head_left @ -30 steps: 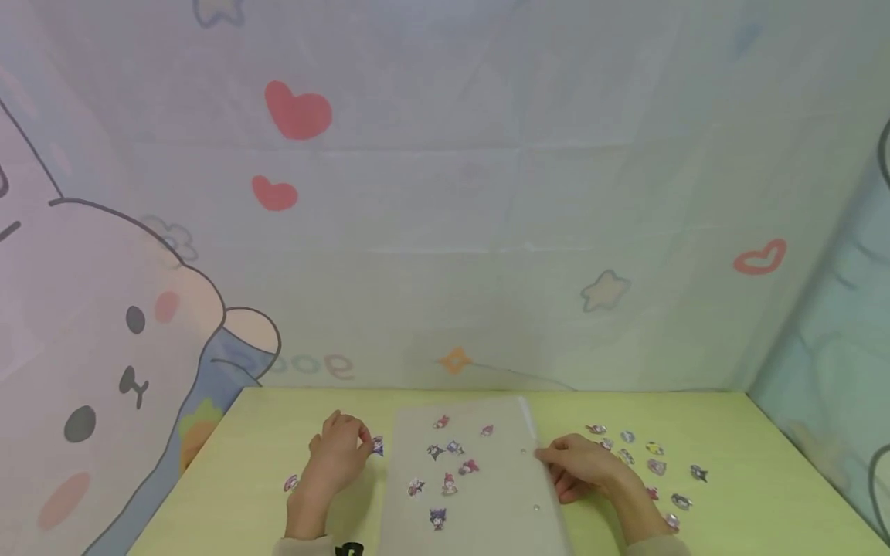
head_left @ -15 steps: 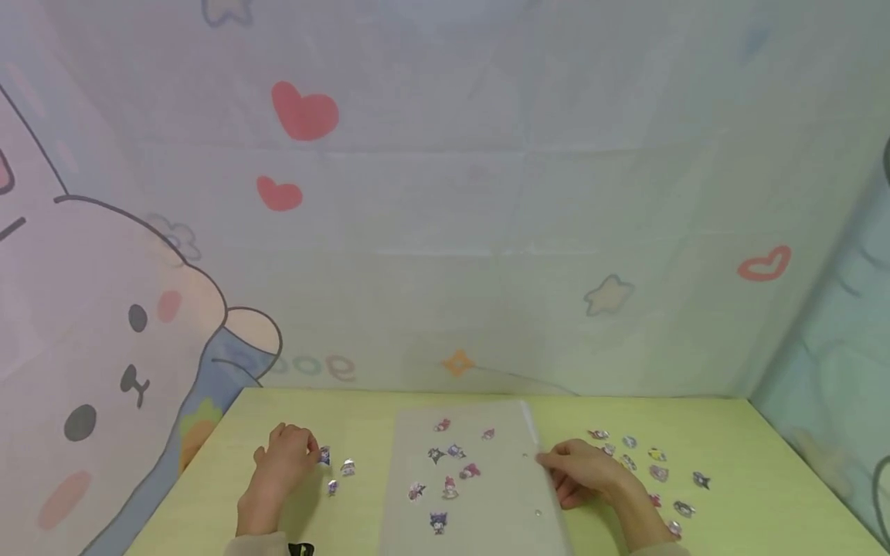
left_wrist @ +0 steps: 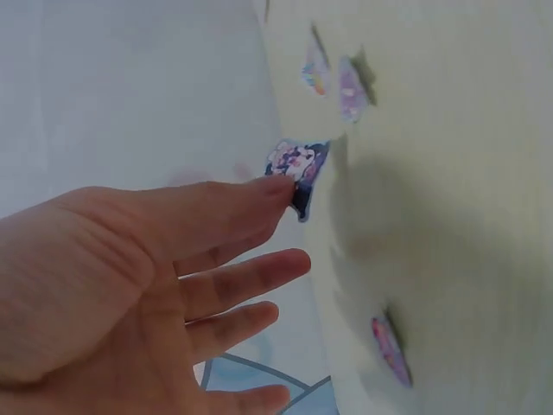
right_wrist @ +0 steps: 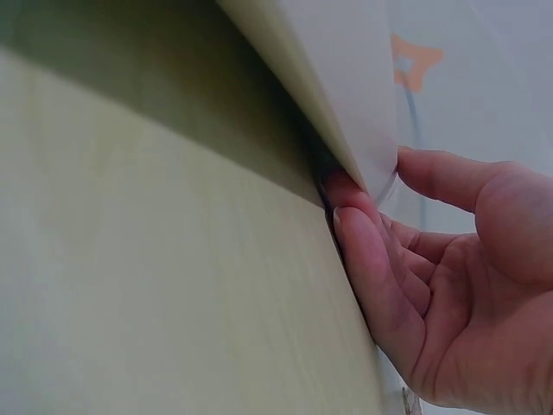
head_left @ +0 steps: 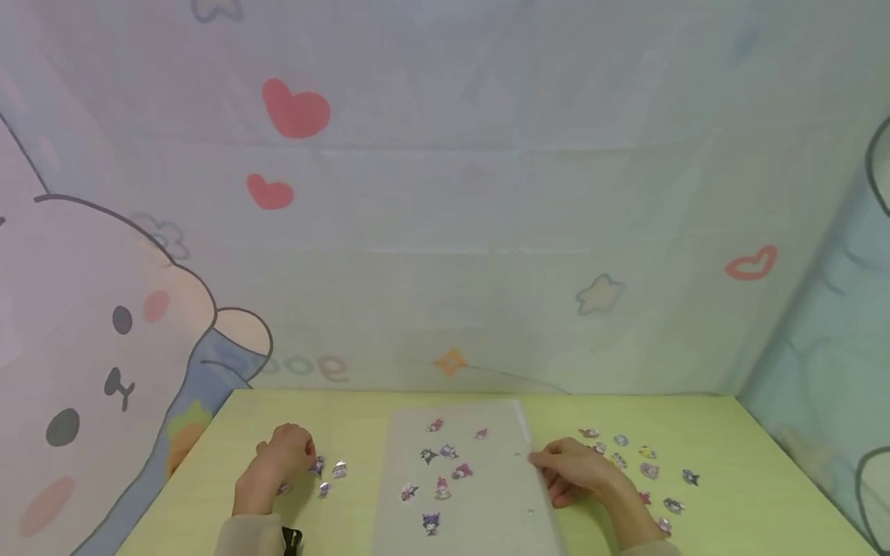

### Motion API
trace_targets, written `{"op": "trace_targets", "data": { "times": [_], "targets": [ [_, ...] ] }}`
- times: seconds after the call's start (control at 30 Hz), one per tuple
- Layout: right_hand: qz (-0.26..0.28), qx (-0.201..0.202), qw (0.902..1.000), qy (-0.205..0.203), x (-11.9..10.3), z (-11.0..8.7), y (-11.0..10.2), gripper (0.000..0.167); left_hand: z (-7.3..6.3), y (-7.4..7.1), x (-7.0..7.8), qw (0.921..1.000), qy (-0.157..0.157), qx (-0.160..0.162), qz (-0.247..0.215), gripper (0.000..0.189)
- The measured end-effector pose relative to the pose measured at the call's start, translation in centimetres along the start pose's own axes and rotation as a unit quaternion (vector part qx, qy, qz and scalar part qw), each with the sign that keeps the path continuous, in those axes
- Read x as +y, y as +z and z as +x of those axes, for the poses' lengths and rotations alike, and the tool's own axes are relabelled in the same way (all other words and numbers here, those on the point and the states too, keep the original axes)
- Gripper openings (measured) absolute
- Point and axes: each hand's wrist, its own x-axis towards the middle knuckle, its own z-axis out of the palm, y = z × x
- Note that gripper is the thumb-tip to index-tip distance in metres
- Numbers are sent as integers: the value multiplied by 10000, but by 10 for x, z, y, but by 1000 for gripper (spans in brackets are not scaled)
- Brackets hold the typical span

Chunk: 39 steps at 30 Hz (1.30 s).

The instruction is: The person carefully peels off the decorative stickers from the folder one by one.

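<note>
My left hand is over the left part of the table, pinching a small dark-purple cartoon sticker between thumb and forefinger. The other fingers spread apart in the left wrist view. Near it lie a pale sticker, a small purple sticker and a pink sticker partly hidden by the hand in the head view. My right hand pinches the right edge of a white plastic folder, thumb on top and fingers beneath. Several cartoon stickers lie on the folder.
On the table right of the folder lies a group of several more stickers. Two small round studs sit near the folder's right edge. A printed cloth hangs behind the table.
My left hand has moved left with the purple sticker, away from the folder, uncovering two stickers on the table. The right hand keeps its hold on the folder's edge.
</note>
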Motion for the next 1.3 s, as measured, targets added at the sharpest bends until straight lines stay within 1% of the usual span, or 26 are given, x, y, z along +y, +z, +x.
{"op": "trace_targets", "data": {
  "times": [0.17,0.27,0.4,0.5,0.67,0.73,0.83,0.9,1.03,1.13,1.2,1.3],
  "targets": [
    [-15,48,10000,-28,0,0,0,32,2,5,1,9997,3,1,226,24],
    [4,57,10000,-15,0,1,0,31,3,8,2,9990,14,48,453,27],
    [6,45,10000,-9,0,2,0,32,2,11,3,9977,10,145,666,25],
    [-3,80,10000,11,0,2,1,31,2,12,2,9970,-33,233,733,25],
    [-68,137,9999,56,-1,0,3,31,4,17,-3,9961,-141,345,797,23],
    [-76,139,9999,51,-1,0,4,31,5,18,-4,9960,-147,368,800,22],
    [-48,116,9999,32,-1,1,3,31,4,17,-2,9966,-85,413,711,21],
    [-50,105,9999,14,-2,0,3,31,2,15,3,9972,5,426,607,21],
    [-107,131,9999,25,-1,0,3,31,2,15,20,9974,387,435,436,26],
    [-89,136,9999,42,-1,0,2,31,5,19,33,9955,736,412,439,25],
    [-50,123,9999,37,0,0,2,31,6,22,42,9942,913,393,412,23],
    [-14,112,9999,46,0,0,2,31,6,29,54,9913,1238,343,268,20]
  ]
}}
